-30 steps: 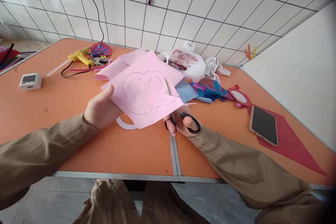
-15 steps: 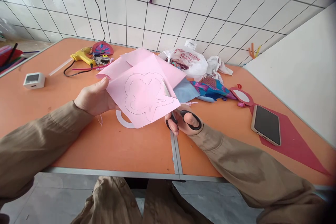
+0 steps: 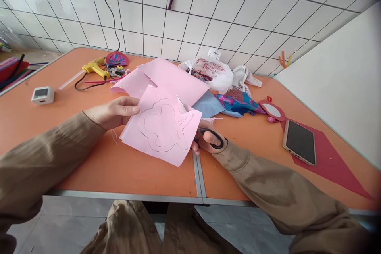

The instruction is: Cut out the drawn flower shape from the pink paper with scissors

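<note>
My left hand [image 3: 116,113] pinches the left edge of a pink sheet [image 3: 160,127], thumb on top. On the sheet is a wavy, flower-like outline drawn in dark line, with a second line inside it. In my right hand [image 3: 208,143] are black-handled scissors [image 3: 220,139], my thumb through one loop. Their blades pass behind the sheet's right part, and a tip shows above its upper edge. Behind it, a larger pink sheet [image 3: 175,73] with a slit lies on the table.
On the orange table [image 3: 133,178] are a yellow glue gun [image 3: 97,67], keys [image 3: 116,72] and a white cube [image 3: 43,95] at left. A plastic bag [image 3: 218,73] and patterned cloth [image 3: 238,101] lie behind. A phone [image 3: 299,142] rests on red material [image 3: 330,162] at right.
The held pink sheet has turned clockwise and come lower, apart from the larger sheet. My left hand has shifted right and down. The white ring under the sheet is now out of sight.
</note>
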{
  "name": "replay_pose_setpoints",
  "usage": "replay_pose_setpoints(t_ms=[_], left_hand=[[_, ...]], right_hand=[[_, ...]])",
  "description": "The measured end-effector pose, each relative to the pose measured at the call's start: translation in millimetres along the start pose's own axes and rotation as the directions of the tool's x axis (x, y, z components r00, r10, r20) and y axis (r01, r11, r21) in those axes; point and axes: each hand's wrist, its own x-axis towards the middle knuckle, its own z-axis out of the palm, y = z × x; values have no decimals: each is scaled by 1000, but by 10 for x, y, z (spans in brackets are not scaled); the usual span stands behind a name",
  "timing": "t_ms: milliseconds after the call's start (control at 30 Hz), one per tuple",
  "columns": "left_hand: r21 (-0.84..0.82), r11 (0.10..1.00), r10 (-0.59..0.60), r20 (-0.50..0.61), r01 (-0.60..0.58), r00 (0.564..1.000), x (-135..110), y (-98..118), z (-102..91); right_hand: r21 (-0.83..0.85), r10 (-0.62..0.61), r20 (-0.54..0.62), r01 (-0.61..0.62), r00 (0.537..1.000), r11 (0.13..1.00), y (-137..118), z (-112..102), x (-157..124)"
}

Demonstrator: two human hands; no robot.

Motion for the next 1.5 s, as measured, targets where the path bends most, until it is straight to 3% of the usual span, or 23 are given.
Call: replay_pose_setpoints(t_ms=[33, 333, 533, 667, 967, 1200, 1500], left_hand=[[50, 991, -129, 108, 124, 986, 17, 12, 17], [71, 989, -148, 297, 133, 943, 113, 129, 264], [-66, 973, -195, 289, 222, 937, 45, 87, 316], [-103, 968, -197, 242, 227, 950, 21, 33, 314], [72, 997, -32, 149, 21, 988, -20, -16, 319], [128, 992, -19, 182, -5, 983, -36, -39, 297], [405, 913, -2, 126, -49, 992, -91, 51, 324]], right_hand=[[-6, 7, 13, -7, 1000, 1000, -1, -10, 0], [-53, -7, 79, 11, 997, 999, -39, -24, 5], [-68, -99, 146, 110, 984, 992, -23, -23, 72], [-77, -88, 204, 106, 975, 991, -46, -32, 77], [-58, -56, 236, 72, 970, 996, -46, -65, 59], [-51, -46, 250, 61, 967, 997, -33, -90, 30], [-42, 39, 183, -32, 982, 999, -100, -7, -22]])
